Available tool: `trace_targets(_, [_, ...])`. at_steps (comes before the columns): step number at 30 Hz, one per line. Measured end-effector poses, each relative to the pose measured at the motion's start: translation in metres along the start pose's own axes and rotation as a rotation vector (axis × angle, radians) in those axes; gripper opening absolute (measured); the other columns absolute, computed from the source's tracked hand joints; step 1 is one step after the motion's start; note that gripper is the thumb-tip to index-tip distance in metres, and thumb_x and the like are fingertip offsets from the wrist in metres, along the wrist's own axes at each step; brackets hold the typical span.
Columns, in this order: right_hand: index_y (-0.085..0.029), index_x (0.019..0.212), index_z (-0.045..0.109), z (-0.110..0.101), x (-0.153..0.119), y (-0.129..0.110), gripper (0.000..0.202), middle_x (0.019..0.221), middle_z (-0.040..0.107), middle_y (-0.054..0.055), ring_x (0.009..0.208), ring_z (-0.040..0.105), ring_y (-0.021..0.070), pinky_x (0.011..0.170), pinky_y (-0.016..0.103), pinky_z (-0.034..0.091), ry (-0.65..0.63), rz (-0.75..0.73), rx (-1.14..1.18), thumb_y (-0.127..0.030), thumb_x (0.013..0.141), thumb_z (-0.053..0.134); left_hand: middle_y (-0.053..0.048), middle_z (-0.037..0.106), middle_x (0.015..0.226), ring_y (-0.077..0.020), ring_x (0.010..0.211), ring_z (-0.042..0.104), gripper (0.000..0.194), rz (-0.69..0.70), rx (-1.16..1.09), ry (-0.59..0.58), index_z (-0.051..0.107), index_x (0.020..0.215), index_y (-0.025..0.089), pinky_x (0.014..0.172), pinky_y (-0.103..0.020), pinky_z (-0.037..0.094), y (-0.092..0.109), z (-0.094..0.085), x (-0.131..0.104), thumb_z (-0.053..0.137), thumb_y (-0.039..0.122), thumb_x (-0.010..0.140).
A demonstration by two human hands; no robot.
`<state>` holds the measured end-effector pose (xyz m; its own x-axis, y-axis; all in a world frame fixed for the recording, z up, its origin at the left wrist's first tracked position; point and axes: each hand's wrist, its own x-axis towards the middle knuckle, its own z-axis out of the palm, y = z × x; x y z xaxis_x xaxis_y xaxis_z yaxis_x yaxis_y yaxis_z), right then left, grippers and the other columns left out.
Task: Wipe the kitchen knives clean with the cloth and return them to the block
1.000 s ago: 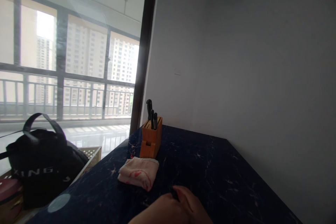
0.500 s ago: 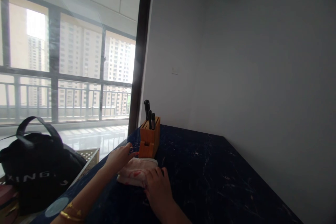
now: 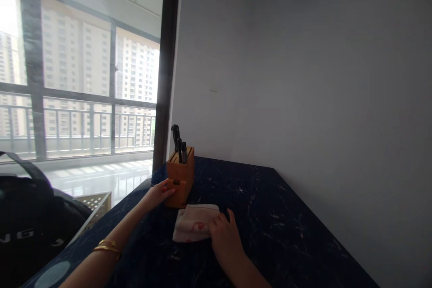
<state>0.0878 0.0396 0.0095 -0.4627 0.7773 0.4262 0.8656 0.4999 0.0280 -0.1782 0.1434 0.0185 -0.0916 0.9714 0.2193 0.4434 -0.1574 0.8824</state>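
Note:
A folded white cloth with red marks (image 3: 193,224) lies on the dark blue marbled table (image 3: 270,216). My right hand (image 3: 224,234) rests on the cloth's right edge, fingers bent over it. My left hand (image 3: 160,194) touches the lower front left of a wooden knife block (image 3: 180,180), its fingers apart and reaching onto the wood. Black-handled knives (image 3: 180,146) stand upright in the block, just behind the cloth.
A black bag (image 3: 30,216) sits at the left beside a perforated beige edge (image 3: 97,204). A pale round spot (image 3: 53,274) marks the table's near left. Grey walls rise behind and to the right; windows are at the left.
My left hand has left the cloth's side and now touches the knife block. The cloth has shifted right, away from the block, with my right hand at its edge. The view has turned slightly right.

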Motion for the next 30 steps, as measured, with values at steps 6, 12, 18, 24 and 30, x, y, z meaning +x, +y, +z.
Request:
trace_targets(6, [-0.024,0.085,0.060,-0.025,-0.048,0.049,0.034,0.088,0.063,0.000,0.093,0.051,0.0167,0.098,0.042,0.016,-0.040,0.160,0.037,-0.001,0.077,0.036,-0.002,0.071,0.088,-0.0252,0.089,0.064,0.061,0.046,0.027,-0.021,0.059,0.098,0.019,0.075,-0.029,0.050,-0.007,0.007,0.000,0.060,0.063,0.056])
trace_targets(12, [-0.023,0.084,0.059,-0.044,-0.072,0.073,0.039,0.088,0.062,0.001,0.092,0.051,0.0173,0.096,0.041,0.017,-0.089,0.309,0.022,0.004,0.072,0.033,-0.001,0.071,0.085,-0.0243,0.084,0.065,0.058,0.073,0.111,-0.043,0.058,0.102,0.019,0.072,-0.029,0.049,-0.005,0.015,0.001,0.057,0.060,0.061])
trace_targets(18, [-0.022,0.086,0.059,-0.040,-0.072,0.070,0.041,0.091,0.062,0.001,0.095,0.051,0.0176,0.097,0.041,0.017,-0.068,0.319,0.047,0.004,0.070,0.032,-0.002,0.071,0.085,-0.0241,0.082,0.065,0.054,0.086,0.228,-0.047,0.059,0.102,0.021,0.070,-0.028,0.048,0.011,0.042,-0.001,0.055,0.059,0.064])
trace_targets(24, [-0.023,0.089,0.059,-0.034,-0.074,0.069,0.041,0.094,0.062,0.002,0.096,0.051,0.0181,0.097,0.039,0.018,-0.031,0.321,0.040,0.003,0.070,0.033,-0.001,0.070,0.089,-0.0230,0.086,0.064,0.048,0.107,0.329,-0.059,0.059,0.103,0.024,0.068,-0.024,0.045,0.038,0.075,-0.009,0.054,0.057,0.068])
trace_targets(30, [-0.022,0.091,0.059,-0.034,-0.073,0.066,0.042,0.098,0.062,0.002,0.096,0.051,0.0187,0.098,0.042,0.016,-0.003,0.324,0.035,0.003,0.068,0.034,-0.003,0.069,0.090,-0.0222,0.086,0.063,0.048,0.115,0.406,-0.070,0.057,0.106,0.027,0.065,-0.024,0.043,0.061,0.108,-0.015,0.051,0.058,0.070])
